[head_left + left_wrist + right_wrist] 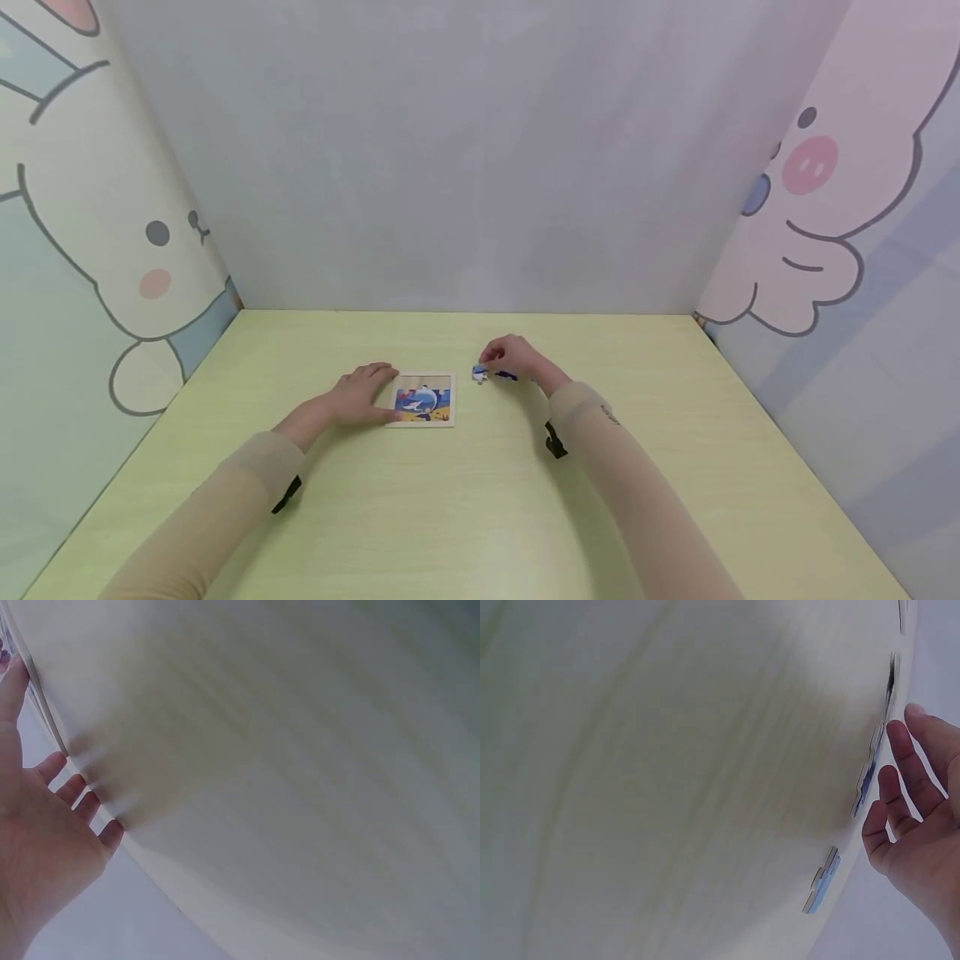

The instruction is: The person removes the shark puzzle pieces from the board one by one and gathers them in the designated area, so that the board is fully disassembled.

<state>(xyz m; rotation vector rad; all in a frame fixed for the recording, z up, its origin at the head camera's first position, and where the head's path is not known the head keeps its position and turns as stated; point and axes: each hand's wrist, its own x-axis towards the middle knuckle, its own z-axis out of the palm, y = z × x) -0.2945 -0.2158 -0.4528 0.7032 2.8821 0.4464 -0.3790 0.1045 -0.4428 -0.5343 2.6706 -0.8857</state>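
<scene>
A small square wooden puzzle tray (452, 402) lies on the table, showing a blue-and-white dolphin picture (422, 403) with bare wood along its top. At its left side my left hand (357, 395) rests with spread fingers, the thumb touching the lower left corner. In the left wrist view, that hand's (52, 832) fingertips are on the table and the tray edge. My right hand (516, 356) is over the loose pieces, thumb and forefinger at a blue-and-white puzzle piece (480, 375). A dark blue piece (507, 376) lies under the palm. In the right wrist view, I see no piece gripped between the fingers (907, 757).
The pale yellow table (465, 508) reaches back to a plain grey wall (480, 167). Cartoon-printed side walls stand left and right. Another light blue piece (823, 881) lies near the right wrist.
</scene>
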